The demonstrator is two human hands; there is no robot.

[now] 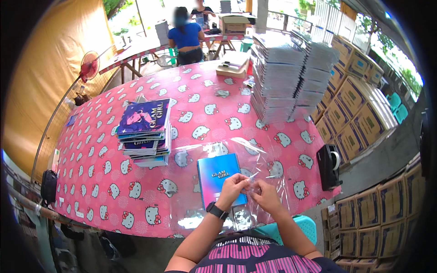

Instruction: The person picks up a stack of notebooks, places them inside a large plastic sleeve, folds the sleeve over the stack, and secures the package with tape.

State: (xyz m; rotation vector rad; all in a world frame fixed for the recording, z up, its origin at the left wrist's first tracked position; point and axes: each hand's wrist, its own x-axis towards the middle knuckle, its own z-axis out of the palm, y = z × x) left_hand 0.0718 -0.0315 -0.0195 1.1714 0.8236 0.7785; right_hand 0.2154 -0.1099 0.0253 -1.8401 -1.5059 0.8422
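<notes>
A spiral notebook (pixel 213 163) with a blue-to-pink cover lies flat near the table's front edge. Clear plastic film (pixel 255 154) spreads around it, and it reaches up to my fingers. Over the notebook's right side, my left hand (pixel 234 187), with a dark watch at the wrist, pinches a bit of the film. Just to its right, my right hand (pixel 266 195) is closed on the film too. The two hands almost meet, and my fingers hide part of the gripped edge.
Left of the notebook stands a notebook pile (pixel 144 118). Tall stacks of wrapped notebooks (pixel 282 68) rise at the back right. A black tape dispenser (pixel 327 168) sits at the right edge. Cartons (pixel 355 118) line the right side; a teal stool (pixel 300 227) is beneath. Two people are behind.
</notes>
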